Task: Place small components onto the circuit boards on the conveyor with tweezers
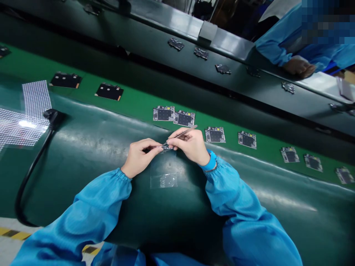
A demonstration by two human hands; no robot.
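Note:
Between my hands is a narrow strip with white dots (165, 147), seen nearly edge-on, so its kind is unclear. My left hand (142, 156) pinches the left end of it between thumb and fingers. A pair of metal tweezers (183, 133) lies in my right hand (191, 142), tips pointing down-left at the strip. The right fingertips also touch the strip's right end. Just below, a clear plastic film (166, 180) with small pale marks lies on the green mat (133, 210). Beyond my hands, circuit boards (184, 118) sit on the green belt (138, 107).
Several more circuit boards (246, 139) line the belt to the right, and black-faced boards (109, 91) to the left. Dotted sticker sheets (36, 111) and a black power cable (34, 166) lie at left. Across the line, a co-worker's hand (299, 67) rests near a bench edge.

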